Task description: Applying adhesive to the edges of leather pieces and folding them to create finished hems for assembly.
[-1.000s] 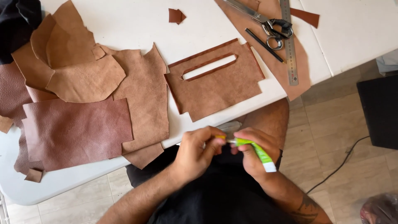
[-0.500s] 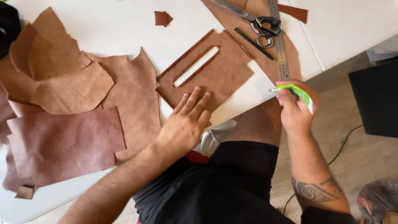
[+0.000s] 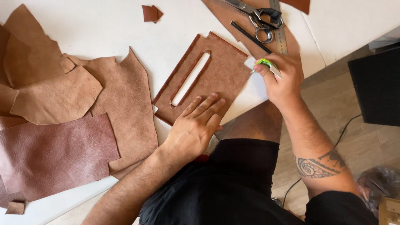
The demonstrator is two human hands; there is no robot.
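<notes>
The brown leather piece with a long slot (image 3: 216, 73) lies flat on the white table (image 3: 104, 25), close to its near edge. The left hand (image 3: 196, 127) rests open on its near corner, fingers spread. The right hand (image 3: 283, 77) squeezes a green glue tube (image 3: 266, 65) at its right edge. Scissors (image 3: 258, 18) and a ruler (image 3: 280, 31) lie just behind.

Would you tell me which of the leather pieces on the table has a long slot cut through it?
The squarish brown leather panel under the left hand, beside the glue tube in the right hand. The other pieces are uncut.
</notes>
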